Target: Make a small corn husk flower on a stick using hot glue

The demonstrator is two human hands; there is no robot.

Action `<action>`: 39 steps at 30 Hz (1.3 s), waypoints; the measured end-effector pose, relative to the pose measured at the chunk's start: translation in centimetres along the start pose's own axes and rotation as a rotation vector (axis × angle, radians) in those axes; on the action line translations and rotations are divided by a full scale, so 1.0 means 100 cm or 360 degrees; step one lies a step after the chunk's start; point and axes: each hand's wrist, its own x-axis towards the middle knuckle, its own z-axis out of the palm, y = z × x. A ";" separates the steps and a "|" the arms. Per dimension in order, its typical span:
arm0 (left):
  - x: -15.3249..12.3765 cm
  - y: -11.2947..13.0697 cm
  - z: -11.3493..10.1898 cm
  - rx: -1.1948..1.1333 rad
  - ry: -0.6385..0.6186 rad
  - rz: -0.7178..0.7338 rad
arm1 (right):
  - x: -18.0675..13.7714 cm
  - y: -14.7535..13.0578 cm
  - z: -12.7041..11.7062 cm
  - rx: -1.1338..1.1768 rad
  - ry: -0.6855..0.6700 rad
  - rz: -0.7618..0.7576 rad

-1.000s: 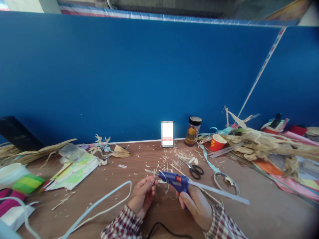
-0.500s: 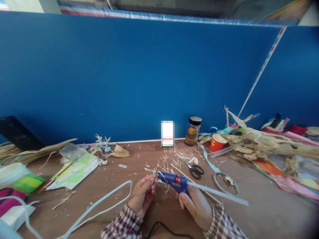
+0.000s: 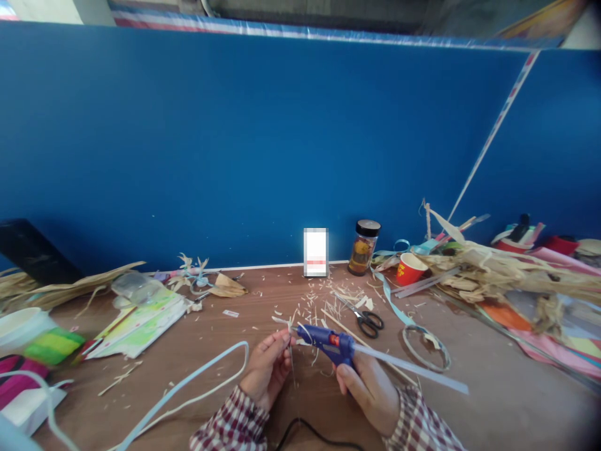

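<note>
Counter (image 3: 225, 369) space in front of the person is strewn with husk scraps, so the work is held up over it. Right hand (image 3: 370, 391) has its grip wrapped around the blue glue gun (image 3: 328, 343), nozzle aimed left, glue stick (image 3: 413, 371) trailing right. Left hand (image 3: 268, 369) pinches a thin straw sliver (image 3: 291, 357) upright at the nozzle, fingertips closed on it. Scissors (image 3: 369, 321) lie just beyond.

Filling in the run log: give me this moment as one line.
right hand: grips blue glue gun | left hand: pinches thin strip at gun's nozzle | scissors: lying on table behind
</note>
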 end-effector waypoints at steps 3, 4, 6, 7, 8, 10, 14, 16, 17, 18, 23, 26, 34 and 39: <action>0.000 0.000 0.000 0.0007 0.0009 0.0005 | -0.001 -0.001 -0.001 0.0057 0.0058 -0.0008; -0.001 0.000 0.000 0.0006 0.0003 0.0008 | -0.002 0.000 -0.002 0.0046 0.0094 -0.0008; -0.001 0.000 0.000 0.0006 -0.0014 0.0011 | -0.003 0.002 -0.001 -0.0035 0.0178 -0.0019; -0.001 0.000 0.000 0.0006 -0.0015 0.0012 | -0.004 0.003 -0.001 -0.0087 0.0231 -0.0048; -0.001 0.000 0.000 0.0006 -0.0010 0.0011 | -0.003 0.005 -0.001 -0.0133 0.0287 -0.0098; 0.000 0.000 0.000 0.0007 0.0007 0.0006 | -0.001 0.008 -0.001 -0.0213 0.0407 -0.0233; 0.001 -0.001 0.000 0.0023 0.0016 -0.0011 | 0.008 0.010 -0.011 -0.0427 0.0571 -0.0336; 0.000 0.000 -0.001 0.0050 0.0013 -0.0010 | 0.008 0.011 -0.022 -0.0600 0.0617 -0.0286; 0.000 0.000 -0.001 0.0064 0.0011 -0.0004 | 0.007 0.012 -0.029 -0.0695 0.0636 -0.0251; 0.000 0.001 -0.001 0.0077 0.0019 0.0003 | 0.004 0.014 -0.037 -0.0788 0.0658 -0.0206; -0.001 0.003 0.002 0.0106 0.0016 0.0039 | -0.032 0.040 -0.081 -0.1147 0.0722 0.0177; -0.002 0.003 0.003 0.0134 0.0017 0.0026 | -0.057 0.062 -0.099 -0.1333 0.0683 0.0339; 0.000 0.007 -0.001 0.0083 -0.0029 0.0099 | -0.094 0.088 -0.117 -0.1332 0.0427 0.0488; 0.002 0.007 0.000 0.0062 -0.0016 0.0089 | -0.088 0.026 -0.129 -0.0637 0.0497 0.0422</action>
